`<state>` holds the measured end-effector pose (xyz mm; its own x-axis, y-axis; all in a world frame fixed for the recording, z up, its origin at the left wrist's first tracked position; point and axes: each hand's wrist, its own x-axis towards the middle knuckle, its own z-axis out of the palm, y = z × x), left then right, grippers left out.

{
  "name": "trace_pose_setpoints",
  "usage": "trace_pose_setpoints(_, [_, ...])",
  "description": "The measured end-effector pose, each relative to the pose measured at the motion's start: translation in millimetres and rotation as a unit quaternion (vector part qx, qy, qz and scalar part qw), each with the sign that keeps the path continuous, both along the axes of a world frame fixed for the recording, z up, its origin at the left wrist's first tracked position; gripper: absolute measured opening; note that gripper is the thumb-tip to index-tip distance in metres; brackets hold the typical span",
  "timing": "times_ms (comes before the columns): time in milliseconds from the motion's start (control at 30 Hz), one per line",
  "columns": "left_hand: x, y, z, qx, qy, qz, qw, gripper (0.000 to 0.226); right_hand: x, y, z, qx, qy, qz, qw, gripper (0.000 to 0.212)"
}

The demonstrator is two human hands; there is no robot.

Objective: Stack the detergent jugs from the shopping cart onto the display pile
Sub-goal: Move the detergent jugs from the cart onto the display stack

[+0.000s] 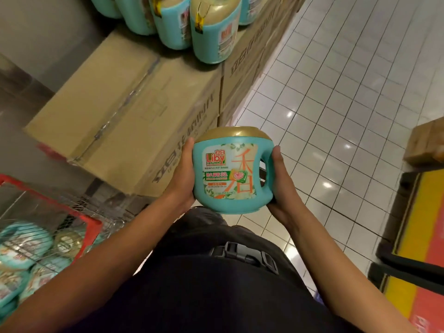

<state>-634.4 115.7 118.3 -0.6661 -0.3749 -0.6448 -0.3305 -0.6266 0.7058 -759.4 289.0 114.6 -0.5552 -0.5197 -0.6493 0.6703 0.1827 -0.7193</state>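
A teal detergent jug (230, 174) with a gold cap and a flowered label is held upright in front of my body. My left hand (183, 174) clasps its left side and my right hand (280, 183) clasps the handle side, thumbs up along the jug. The display pile of like jugs (211, 32) stands at the top on stacked cardboard boxes (125, 99). The red-rimmed wire shopping cart (57, 212) at lower left holds several more teal jugs (21, 246).
White tiled floor (348, 92) stretches to the right of the boxes. A yellow and red floor stand (413, 236) with a black frame sits at right, with a brown box (425, 143) above it. A grey wall lies left of the boxes.
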Motion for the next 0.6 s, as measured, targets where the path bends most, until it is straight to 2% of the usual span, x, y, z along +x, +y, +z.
trace_pose_setpoints(133, [-52.6, -33.8, 11.5, -0.008, 0.002, 0.003, 1.0, 0.08, -52.8, -33.1, 12.7, 0.005, 0.003, -0.012, 1.0, 0.05])
trace_pose_setpoints(367, [-121.5, -90.0, 37.6, -0.04, -0.007, 0.028, 0.999, 0.079, -115.4, -95.0, 52.7, -0.007, 0.012, -0.045, 0.999, 0.064])
trace_pose_setpoints(500, [-141.5, -111.0, 51.2, -0.05, 0.031, 0.06, 0.996, 0.079, -150.9, -123.3, 69.2, -0.045, 0.047, -0.007, 0.998, 0.063])
trace_pose_setpoints(600, [-153.5, -123.6, 62.4, -0.065, 0.077, 0.125, 0.987, 0.079, -180.9, -152.9, 83.0, -0.063, 0.083, 0.052, 0.993, 0.066])
